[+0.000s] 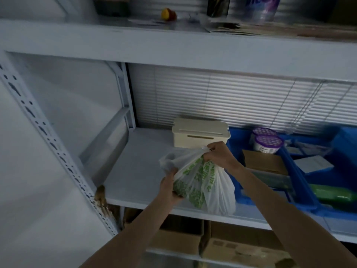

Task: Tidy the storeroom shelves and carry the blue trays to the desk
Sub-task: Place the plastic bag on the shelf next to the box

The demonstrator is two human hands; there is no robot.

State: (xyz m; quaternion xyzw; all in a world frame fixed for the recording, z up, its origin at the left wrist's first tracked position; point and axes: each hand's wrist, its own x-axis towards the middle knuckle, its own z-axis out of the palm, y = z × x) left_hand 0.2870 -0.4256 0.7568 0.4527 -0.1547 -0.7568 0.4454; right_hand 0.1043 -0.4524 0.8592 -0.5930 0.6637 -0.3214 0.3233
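On the head camera, my right hand (218, 155) pinches the gathered top of a plastic bag (202, 178). My left hand (171, 188) curls its fingers round the bag's lower left side. The bag is at the shelf's (139, 171) near edge, just left of the blue trays (301, 182). A cream box (201, 135) stands behind.

The person shows as two slim arms, uncovered along their whole visible length: the left forearm (135, 229) and the right forearm (280, 206) are bare up to the wrist. The left hand (169, 188) and the right hand (219, 155) are bare too. Dim, blurred light probably hides finer detail on the fingers.
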